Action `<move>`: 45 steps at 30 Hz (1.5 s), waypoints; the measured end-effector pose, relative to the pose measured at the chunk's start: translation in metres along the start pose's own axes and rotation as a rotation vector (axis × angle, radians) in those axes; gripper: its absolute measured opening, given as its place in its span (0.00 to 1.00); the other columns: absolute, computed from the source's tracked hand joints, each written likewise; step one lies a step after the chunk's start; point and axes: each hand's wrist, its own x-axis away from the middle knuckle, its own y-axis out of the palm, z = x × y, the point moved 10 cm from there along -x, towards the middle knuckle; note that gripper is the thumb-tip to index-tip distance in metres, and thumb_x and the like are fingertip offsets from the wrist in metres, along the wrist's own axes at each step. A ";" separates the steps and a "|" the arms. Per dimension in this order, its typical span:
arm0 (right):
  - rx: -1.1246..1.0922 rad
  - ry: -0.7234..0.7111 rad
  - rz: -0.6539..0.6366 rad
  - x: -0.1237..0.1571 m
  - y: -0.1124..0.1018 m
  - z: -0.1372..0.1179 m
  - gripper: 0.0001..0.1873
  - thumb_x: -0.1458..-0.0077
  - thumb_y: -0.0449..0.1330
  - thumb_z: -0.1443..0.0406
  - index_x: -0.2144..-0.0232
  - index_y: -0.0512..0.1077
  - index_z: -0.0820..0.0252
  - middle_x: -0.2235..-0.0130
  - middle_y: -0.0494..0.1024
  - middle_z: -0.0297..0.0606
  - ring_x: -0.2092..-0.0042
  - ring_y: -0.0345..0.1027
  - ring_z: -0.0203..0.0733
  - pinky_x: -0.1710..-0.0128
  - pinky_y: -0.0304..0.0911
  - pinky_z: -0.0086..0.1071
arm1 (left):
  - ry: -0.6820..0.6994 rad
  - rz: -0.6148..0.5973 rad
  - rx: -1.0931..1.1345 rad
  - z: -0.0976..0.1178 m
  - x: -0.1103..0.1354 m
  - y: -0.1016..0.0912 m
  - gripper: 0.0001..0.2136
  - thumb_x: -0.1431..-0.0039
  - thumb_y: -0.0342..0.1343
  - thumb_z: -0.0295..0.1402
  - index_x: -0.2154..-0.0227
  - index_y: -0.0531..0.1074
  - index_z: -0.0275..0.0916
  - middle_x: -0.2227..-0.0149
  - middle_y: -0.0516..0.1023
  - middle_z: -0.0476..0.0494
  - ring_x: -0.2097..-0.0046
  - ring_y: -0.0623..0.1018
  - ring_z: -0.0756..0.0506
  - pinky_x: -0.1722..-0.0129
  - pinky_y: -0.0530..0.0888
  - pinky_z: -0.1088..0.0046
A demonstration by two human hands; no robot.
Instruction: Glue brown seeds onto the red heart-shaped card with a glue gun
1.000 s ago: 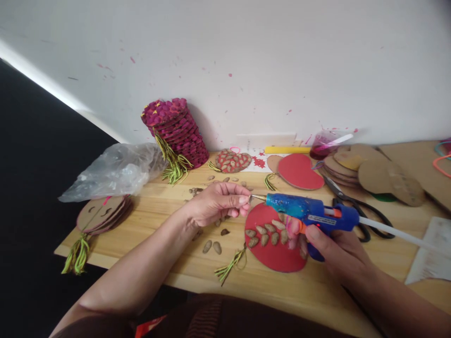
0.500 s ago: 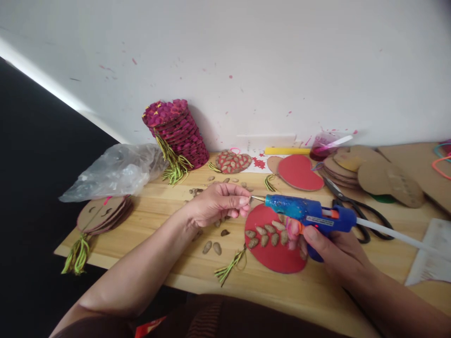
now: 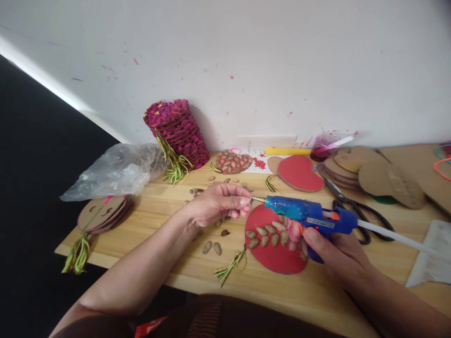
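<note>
My right hand (image 3: 338, 249) is wrapped round a blue hot glue gun (image 3: 294, 209), which has a white glue stick in its back. Its metal nozzle reaches the fingertips of my left hand (image 3: 221, 203). Those fingers are pinched together, and whatever lies between them is mostly hidden. Below the gun lies a red heart-shaped card (image 3: 278, 260) with rows of peanut shells (image 3: 264, 240) on it, partly covered by my right hand. A green-yellow tassel (image 3: 230, 265) hangs off its left side. Loose peanut shells (image 3: 212, 248) are scattered beside it.
A stack of purple decorated pieces (image 3: 186, 136) leans at the wall near a clear plastic bag (image 3: 120, 169). Black-handled scissors (image 3: 362, 211), cardboard cutouts (image 3: 384, 180), a red card heart (image 3: 299, 172) and a cup of dark red liquid (image 3: 322, 148) stand at the right.
Hardly anything differs. Both hands and the glue gun keep their places, with the nozzle still at my left fingertips; the view has shifted very slightly.
</note>
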 end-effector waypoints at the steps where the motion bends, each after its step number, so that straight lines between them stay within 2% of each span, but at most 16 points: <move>1: -0.007 -0.007 0.004 0.000 0.000 -0.001 0.14 0.34 0.53 0.58 0.69 0.72 0.55 0.71 0.76 0.37 0.70 0.71 0.40 0.74 0.66 0.30 | 0.000 0.001 -0.001 0.000 0.000 0.000 0.14 0.54 0.73 0.31 0.66 0.78 0.32 0.73 0.80 0.46 0.73 0.78 0.53 0.76 0.70 0.83; 13: 0.003 0.011 -0.002 -0.002 -0.001 0.004 0.14 0.34 0.53 0.59 0.69 0.72 0.56 0.71 0.76 0.37 0.70 0.70 0.40 0.73 0.66 0.31 | 0.001 -0.004 0.000 0.000 0.001 0.001 0.15 0.55 0.74 0.32 0.67 0.77 0.32 0.74 0.80 0.46 0.73 0.79 0.53 0.76 0.70 0.83; 25: 0.013 0.019 0.053 -0.001 -0.007 0.003 0.12 0.35 0.54 0.58 0.68 0.72 0.55 0.71 0.77 0.38 0.71 0.72 0.41 0.75 0.65 0.31 | 0.020 0.007 -0.002 0.002 0.001 -0.001 0.13 0.54 0.73 0.31 0.66 0.78 0.32 0.73 0.80 0.46 0.73 0.78 0.53 0.76 0.70 0.83; 30: 0.023 0.007 0.011 -0.002 -0.003 0.003 0.14 0.34 0.54 0.58 0.69 0.72 0.56 0.71 0.77 0.38 0.70 0.71 0.41 0.75 0.65 0.31 | 0.019 0.010 -0.007 0.002 0.001 -0.002 0.14 0.55 0.74 0.32 0.67 0.78 0.32 0.74 0.79 0.47 0.73 0.78 0.53 0.76 0.70 0.83; 38: 0.052 0.017 0.047 0.000 -0.007 0.005 0.13 0.34 0.53 0.58 0.69 0.72 0.55 0.71 0.77 0.37 0.70 0.71 0.40 0.74 0.64 0.31 | 0.026 0.036 -0.010 0.003 0.002 -0.003 0.15 0.57 0.74 0.32 0.68 0.77 0.31 0.74 0.79 0.46 0.73 0.78 0.53 0.76 0.70 0.83; 45: 0.054 0.017 0.014 -0.001 -0.005 0.007 0.14 0.34 0.53 0.58 0.70 0.72 0.55 0.71 0.76 0.37 0.70 0.70 0.40 0.72 0.64 0.32 | 0.027 0.022 -0.007 0.005 0.002 -0.001 0.14 0.56 0.74 0.32 0.68 0.78 0.32 0.74 0.79 0.46 0.73 0.77 0.53 0.76 0.70 0.83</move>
